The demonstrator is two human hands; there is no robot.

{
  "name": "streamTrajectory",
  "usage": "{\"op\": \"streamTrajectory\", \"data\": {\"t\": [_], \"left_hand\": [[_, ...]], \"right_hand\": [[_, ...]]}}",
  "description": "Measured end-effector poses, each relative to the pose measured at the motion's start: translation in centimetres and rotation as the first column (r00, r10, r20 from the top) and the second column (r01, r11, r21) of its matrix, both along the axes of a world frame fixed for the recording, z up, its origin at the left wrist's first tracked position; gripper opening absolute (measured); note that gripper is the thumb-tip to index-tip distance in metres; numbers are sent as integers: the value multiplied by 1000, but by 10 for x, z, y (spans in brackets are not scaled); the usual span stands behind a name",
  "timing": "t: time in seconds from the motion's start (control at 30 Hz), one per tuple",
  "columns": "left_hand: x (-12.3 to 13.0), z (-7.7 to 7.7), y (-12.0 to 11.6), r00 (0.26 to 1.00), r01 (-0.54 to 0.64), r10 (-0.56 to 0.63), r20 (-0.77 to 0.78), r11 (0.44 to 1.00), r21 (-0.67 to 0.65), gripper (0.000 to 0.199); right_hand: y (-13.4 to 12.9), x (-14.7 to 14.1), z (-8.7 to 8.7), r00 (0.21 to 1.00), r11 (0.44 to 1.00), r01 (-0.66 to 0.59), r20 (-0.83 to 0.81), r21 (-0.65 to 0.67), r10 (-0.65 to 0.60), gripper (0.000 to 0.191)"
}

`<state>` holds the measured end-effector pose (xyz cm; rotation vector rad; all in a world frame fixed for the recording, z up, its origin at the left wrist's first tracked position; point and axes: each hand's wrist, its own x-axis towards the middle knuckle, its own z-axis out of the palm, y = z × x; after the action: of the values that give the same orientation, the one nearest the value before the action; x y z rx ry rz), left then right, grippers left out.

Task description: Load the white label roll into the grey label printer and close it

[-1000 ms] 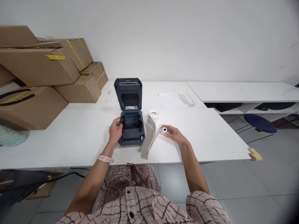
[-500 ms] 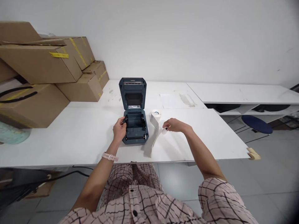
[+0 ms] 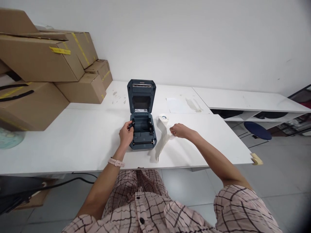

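A dark blue-grey label printer (image 3: 143, 136) stands on the white table with its lid (image 3: 141, 97) raised and its inside bare to view. My left hand (image 3: 126, 133) grips the printer's left side, fingertips curled over the rim beside the black roll holder. Right of the printer stands a white label roll (image 3: 163, 118), its unwound strip (image 3: 161, 145) curling toward the table's front edge. Just right of that strip, my right hand (image 3: 180, 130) is closed on a small white piece (image 3: 172, 137); it is blurred and partly covered by the fingers.
Cardboard boxes (image 3: 48, 61) with yellow tape are stacked at the left. A white sheet (image 3: 174, 105) lies behind the roll. A yellowish corner guard (image 3: 256, 159) sits on the table's right front corner. A blue stool (image 3: 257, 130) stands beyond, near white shelving (image 3: 252, 115).
My right hand has turned slightly, and the small white piece is now more hidden by its fingers. My left hand stays on the printer. The view has shifted a little.
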<state>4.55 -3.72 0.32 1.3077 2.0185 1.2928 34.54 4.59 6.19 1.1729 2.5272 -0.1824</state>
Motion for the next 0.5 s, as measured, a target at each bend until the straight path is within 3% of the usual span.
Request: {"op": "streamTrajectory", "data": {"t": [0.33,0.5], "left_hand": [[0,0,0,1000,6,-6,-5,1000,0,37],[-1,-3,1,1000,6,-6,-9,1000,-2,37]], "right_hand": [[-6,-8,3,1000,999,19,15,-34,-18,30],[6,9,12,996,992,60,-64,-107,-67,45]]}}
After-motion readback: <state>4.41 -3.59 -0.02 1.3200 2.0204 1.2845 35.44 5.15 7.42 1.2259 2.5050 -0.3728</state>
